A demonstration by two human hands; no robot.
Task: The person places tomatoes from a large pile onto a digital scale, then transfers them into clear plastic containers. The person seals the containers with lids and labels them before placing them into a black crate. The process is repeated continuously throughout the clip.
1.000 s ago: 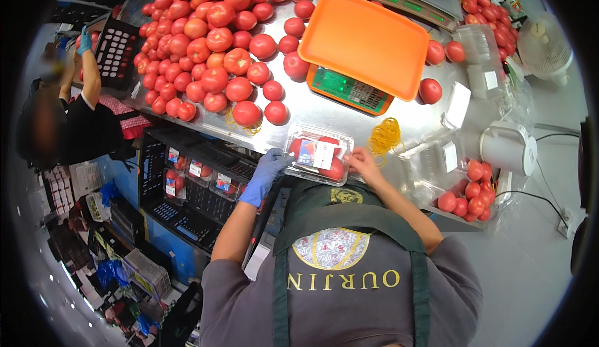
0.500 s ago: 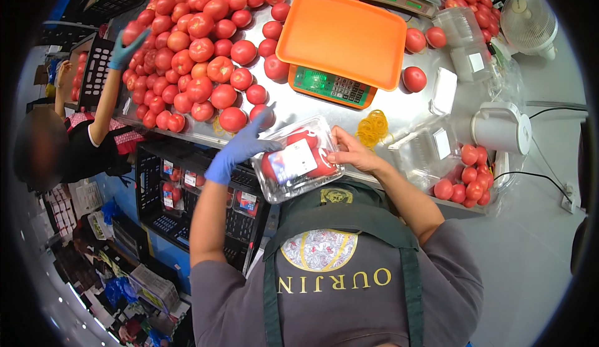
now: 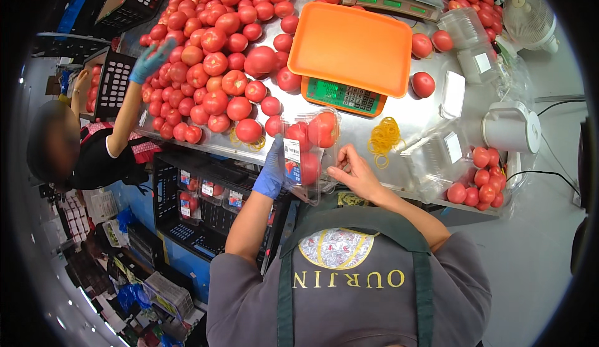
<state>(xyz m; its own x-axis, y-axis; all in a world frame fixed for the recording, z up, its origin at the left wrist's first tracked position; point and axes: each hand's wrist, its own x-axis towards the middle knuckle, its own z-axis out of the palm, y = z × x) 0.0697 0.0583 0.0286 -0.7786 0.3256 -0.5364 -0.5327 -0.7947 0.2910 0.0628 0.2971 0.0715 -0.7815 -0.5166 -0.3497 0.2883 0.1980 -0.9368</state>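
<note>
My left hand (image 3: 271, 171), in a blue glove, grips a clear plastic tomato box (image 3: 319, 190) by its left side, fingers mostly hidden behind it. The box is tilted up on edge, its labelled face turned left, with several red tomatoes (image 3: 323, 130) showing through the plastic. Just right of the box is my right hand (image 3: 357, 173), bare, its thumb and forefinger apart and empty, close to the box's edge. Beyond my hands stands a scale (image 3: 342, 95) with an orange tray (image 3: 350, 47) on top.
A large heap of tomatoes (image 3: 215, 63) covers the table's left. Yellow rubber bands (image 3: 386, 136), empty clear boxes (image 3: 430, 160) and a white jug (image 3: 510, 128) lie to the right. Packed boxes sit in a black crate (image 3: 171, 213) below the table. A co-worker's gloved hand (image 3: 151, 60) reaches over the heap.
The tomato box has been tipped from lying flat to standing on edge, with its label turned left. My right hand has let go of it. The view has shifted a little.
</note>
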